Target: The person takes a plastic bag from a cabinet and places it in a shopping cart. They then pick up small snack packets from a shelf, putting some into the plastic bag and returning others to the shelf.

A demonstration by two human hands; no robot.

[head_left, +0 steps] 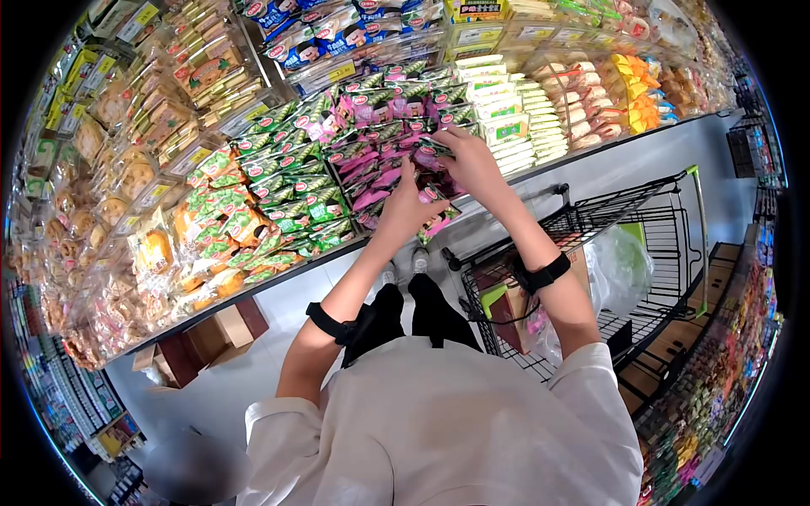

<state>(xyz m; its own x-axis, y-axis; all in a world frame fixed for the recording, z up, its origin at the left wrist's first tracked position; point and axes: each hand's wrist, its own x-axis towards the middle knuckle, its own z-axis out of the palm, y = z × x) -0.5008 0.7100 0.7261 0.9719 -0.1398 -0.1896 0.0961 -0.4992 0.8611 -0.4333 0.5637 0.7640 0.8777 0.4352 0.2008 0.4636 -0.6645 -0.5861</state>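
Pink and green snack packets (pixel 371 164) lie piled in a shelf compartment in front of me. My left hand (pixel 408 205) is over the front part of this pile, its thumb and fingers apart, with no packet held between them. To its right, my right hand (pixel 469 160) has its fingers bent onto a packet (pixel 432 148) at the right side of the pile. One more pink and green packet (pixel 439 223) rests at the shelf's front edge, just below my left hand. Green packets (pixel 291 190) fill the compartment on the left, and white and green packets (pixel 504 118) the one on the right.
A black wire shopping cart (pixel 666 253) with cartons and clear plastic bags stands at my right. An open cardboard box (pixel 207 341) lies on the floor below the shelf at left. Blue packets (pixel 337 29) sit farther back. A blurred round shape (pixel 196 468) is at lower left.
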